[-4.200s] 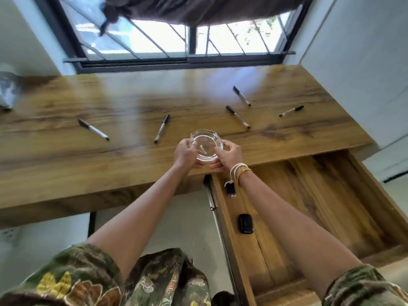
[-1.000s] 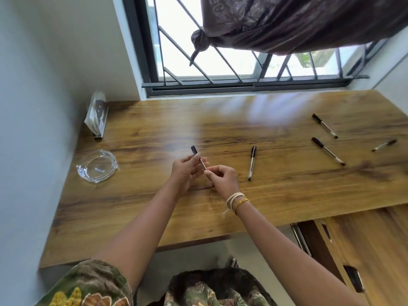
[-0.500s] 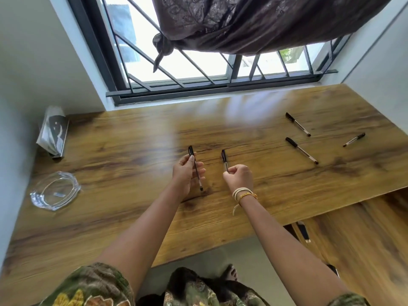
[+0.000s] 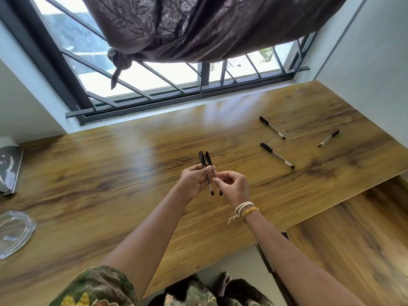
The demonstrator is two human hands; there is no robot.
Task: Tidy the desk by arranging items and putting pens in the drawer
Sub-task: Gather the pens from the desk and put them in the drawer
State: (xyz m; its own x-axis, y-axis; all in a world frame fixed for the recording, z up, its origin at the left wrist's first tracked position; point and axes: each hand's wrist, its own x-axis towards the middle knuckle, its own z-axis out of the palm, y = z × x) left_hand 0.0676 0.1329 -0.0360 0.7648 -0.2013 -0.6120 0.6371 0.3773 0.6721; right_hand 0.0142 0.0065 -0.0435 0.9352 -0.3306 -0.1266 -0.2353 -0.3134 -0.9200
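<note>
Two black-capped pens (image 4: 206, 161) stand side by side, caps up, above the middle of the wooden desk (image 4: 106, 177). My left hand (image 4: 192, 181) grips both around their middles. My right hand (image 4: 234, 186) pinches the lower part of the right-hand pen with its fingertips. Three more pens lie loose on the desk's right side: one far back (image 4: 272, 127), one nearer (image 4: 277, 155) and one by the right wall (image 4: 328, 138). The open wooden drawer (image 4: 353, 239) juts out below the desk's right front edge.
A clear glass dish (image 4: 13, 234) rests at the desk's left front edge. A flat packet (image 4: 8, 164) leans in the back left corner. The barred window (image 4: 176, 85) with a tied dark curtain (image 4: 198, 29) runs along the back; a wall closes the right side.
Half a second ago each hand held one pen apart from the other. Now my hands have come together and both pens sit side by side in my left hand's grip.
</note>
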